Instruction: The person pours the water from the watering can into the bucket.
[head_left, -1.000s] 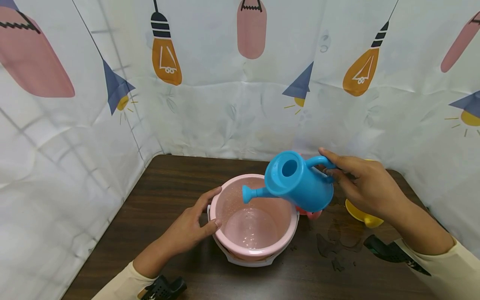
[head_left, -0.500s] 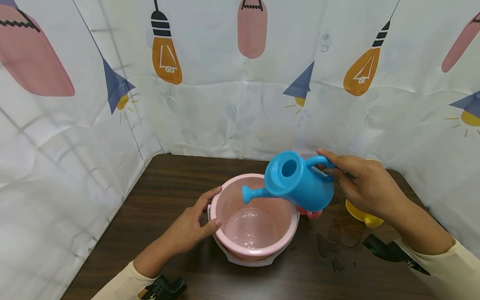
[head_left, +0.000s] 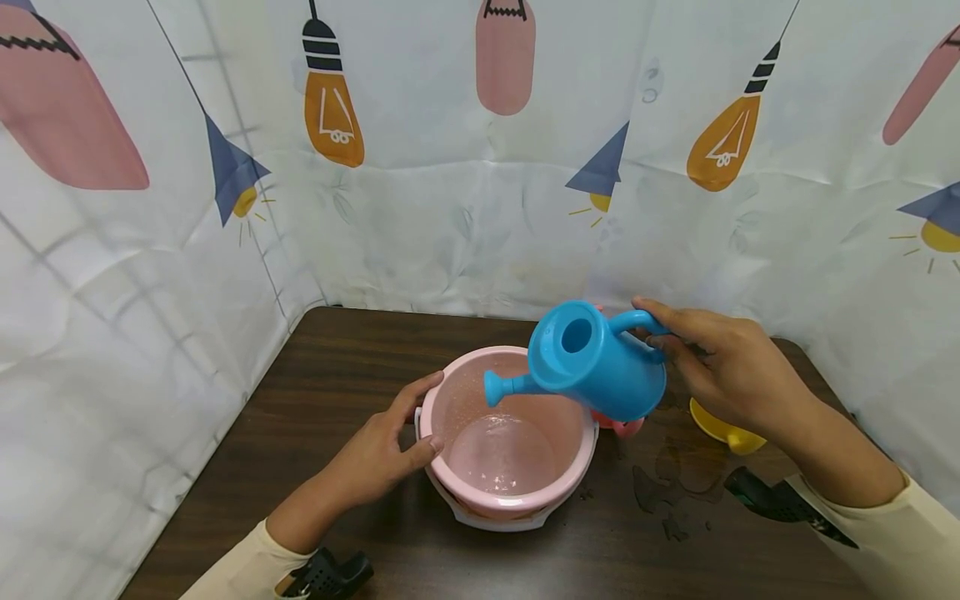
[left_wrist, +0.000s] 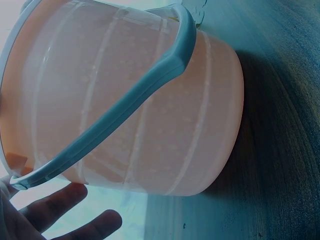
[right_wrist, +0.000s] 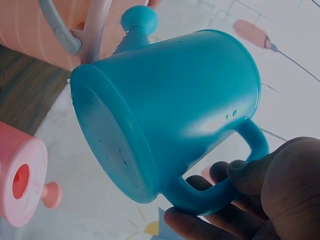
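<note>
A pink bucket (head_left: 512, 503) stands upright on the dark table, its white handle (left_wrist: 130, 100) hanging down one side. My left hand (head_left: 375, 458) grips its left rim, thumb over the edge; in the left wrist view two fingers (left_wrist: 57, 202) show next to the outer wall. My right hand (head_left: 738, 367) holds a blue watering can (head_left: 611, 371) by its handle (right_wrist: 202, 197), fingers curled round it. The can is tilted left, its spout (head_left: 510, 387) over the bucket's opening. No stream of water is visible. Inside, the bucket's bottom glistens and droplets dot its wall.
A pink watering can (right_wrist: 25, 172) stands behind the bucket's right side, mostly hidden in the head view. A yellow item (head_left: 723, 429) lies partly under my right hand. Water puddles (head_left: 660, 487) wet the table at right. A printed white sheet (head_left: 450, 225) hangs behind the table.
</note>
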